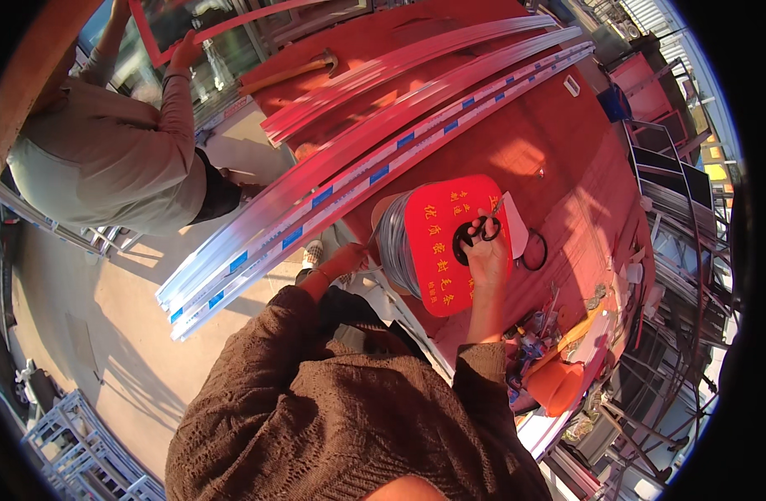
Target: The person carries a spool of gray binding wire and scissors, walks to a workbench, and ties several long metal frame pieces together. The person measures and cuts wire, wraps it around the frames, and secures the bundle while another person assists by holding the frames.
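Note:
A large spool (458,296) with a red square end plate stands on the red-covered table in front of me. Grey strip (393,242) is wound thickly around it. My right hand (487,255) is over the end plate, fingers through the black handles of a pair of scissors (488,225), blades pointing away from me. Beside the spool's left side, my left hand (345,261) is closed in a pinch near the grey winding, apparently on the strip's loose end; its fingertips are small and shaded.
Long metal profiles (399,104) with blue labels cross the table (566,175) and overhang its left edge. A hammer (291,71) lies at the back. An orange container (556,384) and small tools sit at right. At far left, another person (116,159) holds a red frame (153,42).

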